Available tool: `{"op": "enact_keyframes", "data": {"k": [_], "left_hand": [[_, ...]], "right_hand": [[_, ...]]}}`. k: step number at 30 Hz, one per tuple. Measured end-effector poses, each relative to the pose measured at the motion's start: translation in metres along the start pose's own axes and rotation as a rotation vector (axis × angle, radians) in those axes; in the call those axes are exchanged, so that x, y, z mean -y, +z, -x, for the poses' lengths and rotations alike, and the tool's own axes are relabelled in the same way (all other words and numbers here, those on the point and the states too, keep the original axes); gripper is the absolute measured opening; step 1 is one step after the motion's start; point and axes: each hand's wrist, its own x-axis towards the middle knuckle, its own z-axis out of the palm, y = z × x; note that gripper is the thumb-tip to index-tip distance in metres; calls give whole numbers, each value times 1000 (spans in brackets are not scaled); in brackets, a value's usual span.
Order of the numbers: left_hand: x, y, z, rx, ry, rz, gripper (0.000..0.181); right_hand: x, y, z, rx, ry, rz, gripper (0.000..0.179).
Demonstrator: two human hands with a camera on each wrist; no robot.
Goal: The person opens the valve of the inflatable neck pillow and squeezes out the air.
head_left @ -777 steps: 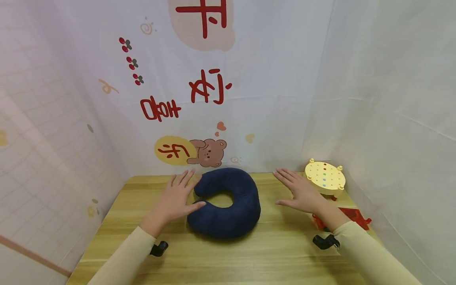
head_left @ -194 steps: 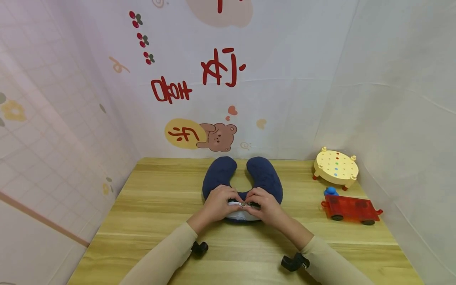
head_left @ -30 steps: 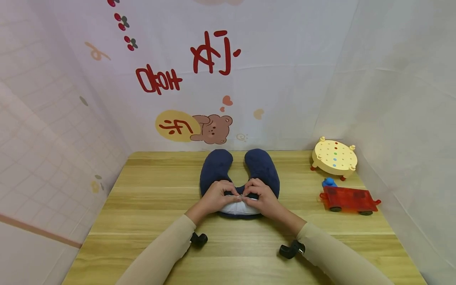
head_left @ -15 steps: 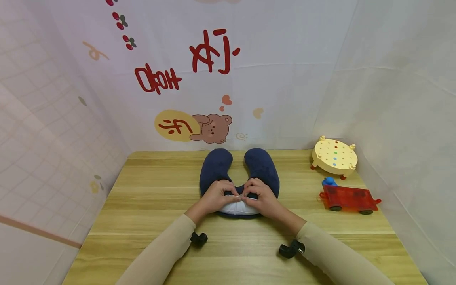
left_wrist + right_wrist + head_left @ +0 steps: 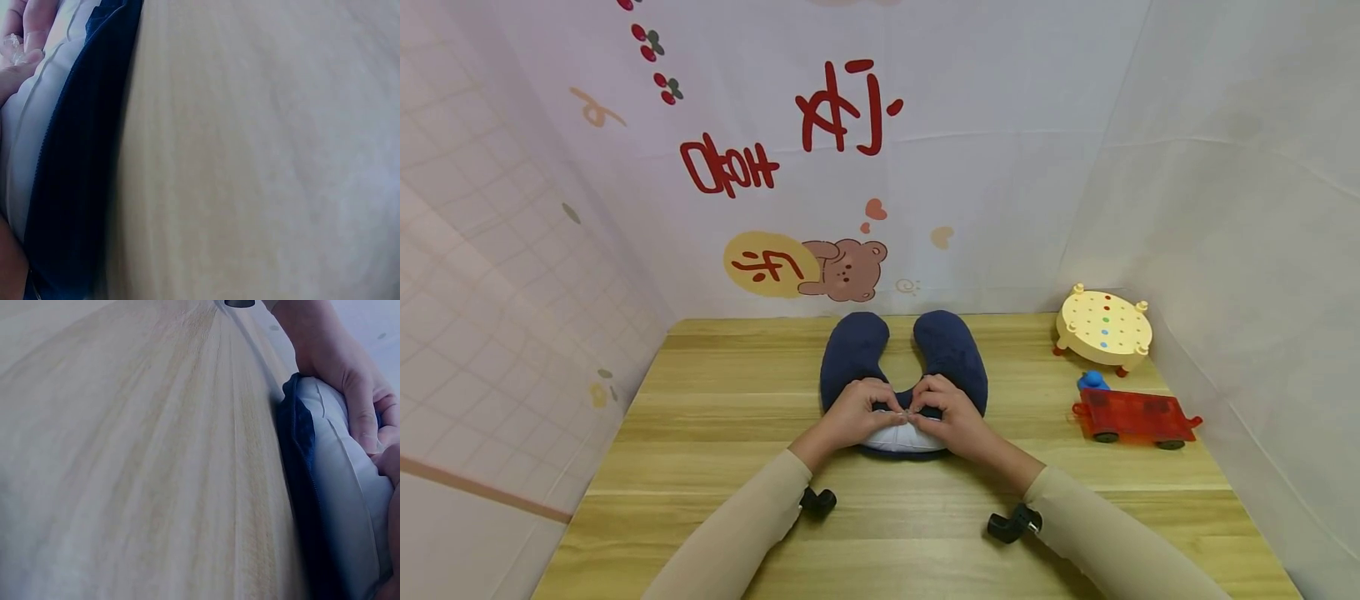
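A navy U-shaped neck pillow (image 5: 853,342) lies on the table, its ends pointing away from me. Through the unzipped near side of its cover (image 5: 81,137) bulges a white inner (image 5: 898,440) with seams. My left hand (image 5: 859,412) and right hand (image 5: 955,417) meet over the middle of this side. Thumb and fingers of each pinch at one spot, where the left wrist view has a small clear plastic piece (image 5: 12,47). The fingers partly hide that piece. Along the cover's edge runs a zipper (image 5: 306,462).
To the right on the wooden table (image 5: 715,367) stand a red toy wagon (image 5: 1138,417) with black wheels, a small blue toy (image 5: 1093,381) and a round cream pegboard toy (image 5: 1103,329) on legs. White printed cloth (image 5: 992,167) walls the back and sides.
At first the pillow's gap faced left, with both hands apart and spread. By 6.5 seconds ago it faced away, white inner exposed, hands together. Over the last second the hands stay almost still.
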Motion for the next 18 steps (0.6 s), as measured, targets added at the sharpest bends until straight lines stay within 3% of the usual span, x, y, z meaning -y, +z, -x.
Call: {"op": "enact_keyframes", "data": {"k": [7, 18], "left_hand": [[-1, 0, 0, 2, 30, -35, 12], [-2, 1, 0, 6, 58, -60, 13]], "right_hand": [[-1, -1, 0, 2, -47, 9, 22], [0, -1, 0, 25, -24, 16, 21]]}}
